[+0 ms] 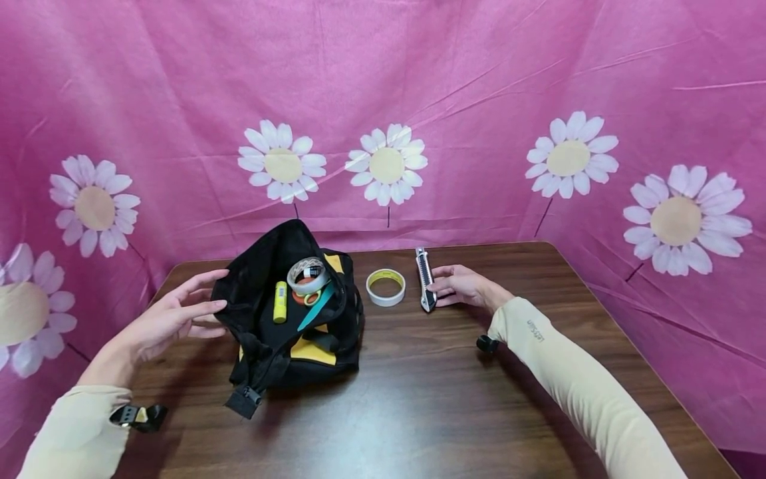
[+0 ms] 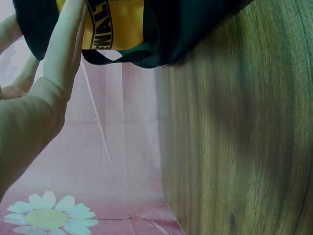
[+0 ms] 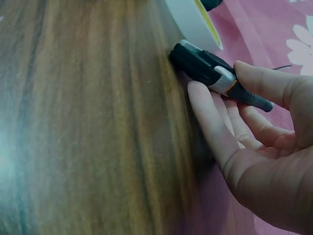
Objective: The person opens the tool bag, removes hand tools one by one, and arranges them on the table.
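Right of the bag, the utility knife is pinched by the right hand; if the bag, gripped by the left hand, is let slip, it could sag shut.

Bag: blk fabric w/ yel panels, blk lettering on one; stands on table, L of centre; mouth open, facing up & twd person, part-filled; L hand pinches its outer L edge
Bag strap: blk, wide, end hanging at bag's near-L corner
Cutter: slim; silver-grey & blk, toothed strip along body, orange accent; pts away fr. person, blk end nearest; well R of bag; R hand grips it, thumb opp. fingers; table contact unclear
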Tool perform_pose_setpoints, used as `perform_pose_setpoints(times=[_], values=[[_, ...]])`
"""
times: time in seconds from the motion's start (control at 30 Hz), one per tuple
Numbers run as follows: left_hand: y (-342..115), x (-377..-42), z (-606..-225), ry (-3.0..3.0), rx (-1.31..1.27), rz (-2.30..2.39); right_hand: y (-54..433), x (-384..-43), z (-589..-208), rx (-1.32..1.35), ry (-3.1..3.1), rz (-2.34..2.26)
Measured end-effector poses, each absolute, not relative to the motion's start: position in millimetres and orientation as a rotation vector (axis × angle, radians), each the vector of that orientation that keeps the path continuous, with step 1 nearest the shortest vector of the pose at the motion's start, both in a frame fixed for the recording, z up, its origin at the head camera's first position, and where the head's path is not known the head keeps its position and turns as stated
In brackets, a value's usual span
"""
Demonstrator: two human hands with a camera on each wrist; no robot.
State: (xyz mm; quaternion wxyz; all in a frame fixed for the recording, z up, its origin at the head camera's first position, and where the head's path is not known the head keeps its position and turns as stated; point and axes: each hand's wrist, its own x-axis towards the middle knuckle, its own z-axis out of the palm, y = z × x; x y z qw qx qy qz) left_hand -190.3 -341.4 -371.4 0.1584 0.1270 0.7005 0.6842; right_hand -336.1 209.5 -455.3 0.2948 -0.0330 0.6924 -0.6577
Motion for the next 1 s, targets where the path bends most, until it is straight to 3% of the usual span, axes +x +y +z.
perform_pose_setpoints(times=[1.0], values=[[-343, -186, -379, 2.078, 0.358, 1.914, 190, -320, -468, -0.115, 2.037, -1.755]])
